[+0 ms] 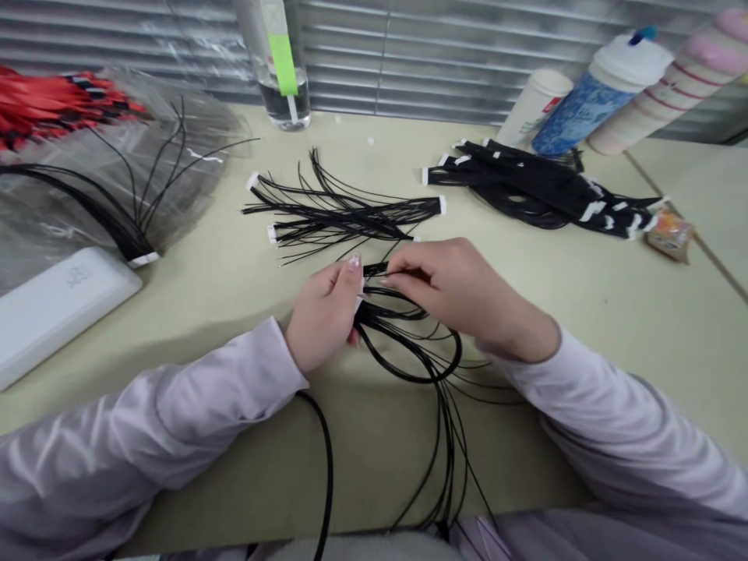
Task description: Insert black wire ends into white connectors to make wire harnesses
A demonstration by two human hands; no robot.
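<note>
My left hand point(328, 312) is closed around a white connector point(360, 298) at the middle of the view, thumb on top. Black wires point(441, 374) fan out from it to the right and hang down toward the table's front edge; some form loops. Just right of the connector, my right hand point(449, 284) pinches a thin black wire between thumb and fingers. Which connector slot that wire belongs to cannot be made out. Behind both hands lie loose black wire bundles point(356, 212) with white connectors at their ends. A thicker black cable point(328, 467) runs down below my left sleeve.
A white box-shaped device point(64, 308) and a plastic bag point(192, 167) with red and black wires are at left. A bottle point(284, 86) stands at the back. Bundled black cables point(526, 183), a small packet point(670, 234) and a blue tumbler point(584, 109) are at right.
</note>
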